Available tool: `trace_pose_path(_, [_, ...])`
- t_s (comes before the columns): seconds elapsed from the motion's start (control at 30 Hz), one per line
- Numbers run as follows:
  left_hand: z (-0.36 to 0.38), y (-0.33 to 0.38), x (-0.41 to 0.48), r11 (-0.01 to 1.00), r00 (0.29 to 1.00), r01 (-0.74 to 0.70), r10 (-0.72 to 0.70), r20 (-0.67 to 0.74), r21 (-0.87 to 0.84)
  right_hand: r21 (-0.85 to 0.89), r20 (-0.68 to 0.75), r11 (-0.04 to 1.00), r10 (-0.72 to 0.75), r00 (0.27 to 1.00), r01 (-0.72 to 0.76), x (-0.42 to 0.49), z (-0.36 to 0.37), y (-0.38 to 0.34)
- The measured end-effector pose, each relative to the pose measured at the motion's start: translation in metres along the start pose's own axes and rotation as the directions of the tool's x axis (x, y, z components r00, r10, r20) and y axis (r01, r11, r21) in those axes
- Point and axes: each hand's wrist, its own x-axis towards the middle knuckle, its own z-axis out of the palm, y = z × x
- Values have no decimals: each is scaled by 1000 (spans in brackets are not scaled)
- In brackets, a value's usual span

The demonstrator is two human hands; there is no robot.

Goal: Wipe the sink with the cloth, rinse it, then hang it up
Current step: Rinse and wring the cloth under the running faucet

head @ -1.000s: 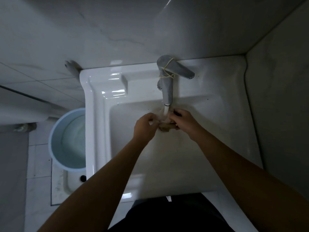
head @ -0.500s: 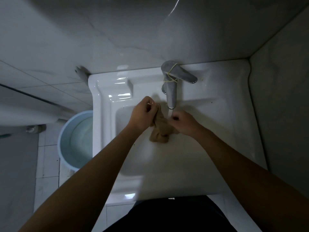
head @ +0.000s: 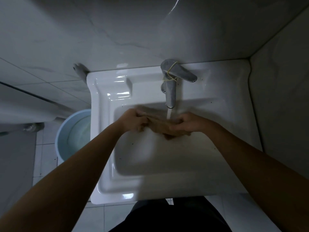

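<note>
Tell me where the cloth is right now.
In the head view, the brown cloth is held between the left hand and right hand over the sink basin, under the stream from the tap.

The left forearm point(head: 75, 181) and the right forearm point(head: 250, 173) are shown uncovered along the whole length that is in view, from the lower corners up to the wrists. The left grip point(head: 135, 122) and the right grip point(head: 187, 123) are likewise bare and are only dimly lit. At the bottom edge, between the arms, a black garment point(head: 167, 216) is worn; its cut and fabric cannot be made out in the shadow.
</note>
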Motion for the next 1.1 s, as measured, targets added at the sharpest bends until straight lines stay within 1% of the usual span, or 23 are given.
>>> trace_pose_path(0.07, [3,-6,2,989,1000,13,-15,-12,-146,-98,21,995,9,1000,-7,-2,-6,-1])
trace_pose_path(0.1, [4,-9,3,977,999,27,-35,-31,-211,-78,8,997,2,1000,-1,-1,-8,-2])
trace_pose_path(0.13, [5,-10,2,954,997,42,-59,-49,-296,-5,-11,1000,4,1000,-4,2,-9,-1])
trace_pose_path(0.2, [8,-9,1,854,992,76,-117,-49,-515,234,-66,972,49,997,-32,7,-10,3])
trace_pose_path(0.23, [12,-7,0,784,990,90,-138,-31,-614,361,-79,931,81,994,-47,7,-10,3])
trace_pose_path(0.3, [22,-5,1,668,982,120,-190,-12,-734,566,-73,823,109,991,-49,9,-6,5])
trace_pose_path(0.4, [44,-1,2,549,961,187,-276,35,-815,716,-66,698,89,994,-15,8,8,-2])
trace_pose_path(0.47, [58,2,3,484,946,243,-311,95,-841,797,-62,604,57,996,15,8,18,-10])
trace_pose_path(0.53, [69,7,3,432,926,320,-331,182,-843,846,-55,532,17,998,38,8,20,-16])
trace_pose_path(0.57, [74,8,5,417,918,356,-322,231,-836,843,-68,535,-5,998,60,7,19,-17])
trace_pose_path(0.6, [78,10,5,421,908,394,-314,276,-817,824,-91,562,-2,996,76,8,17,-16])
trace_pose_path(0.63, [81,13,5,424,901,418,-307,307,-803,768,-128,635,18,992,88,10,15,-13])
trace_pose_path(0.7, [82,19,2,399,913,400,-257,319,-825,573,-213,816,63,975,73,12,10,-2])
trace_pose_path(0.73, [82,21,1,380,921,380,-236,309,-843,468,-261,881,73,963,60,13,8,3])
trace_pose_path(0.77, [81,22,1,361,927,365,-224,300,-858,382,-309,923,79,948,48,13,7,9])
trace_pose_path(0.83, [78,19,2,372,934,346,-223,278,-862,299,-393,954,102,914,22,15,6,23])
trace_pose_path(0.9, [73,15,3,387,949,313,-162,270,-868,326,-433,945,157,888,-8,15,6,32])
trace_pose_path(0.93, [70,14,3,383,954,299,-136,267,-874,381,-426,924,188,885,-12,18,8,35])
trace_pose_path(0.97, [67,16,1,361,956,292,-116,268,-886,474,-393,881,226,891,-15,19,12,37])
trace_pose_path(1.0, [66,20,-1,317,951,309,-105,290,-897,580,-332,815,252,909,-14,19,16,34])
trace_pose_path(1.03, [67,26,-4,282,945,327,-94,313,-902,682,-253,731,255,933,-15,18,20,29])
trace_pose_path(1.07, [68,29,-4,271,942,335,-91,322,-902,780,-155,625,233,960,-25,18,24,23])
trace_pose_path(1.1, [71,31,-2,290,943,333,-97,319,-897,844,-64,534,185,981,-46,18,27,17])
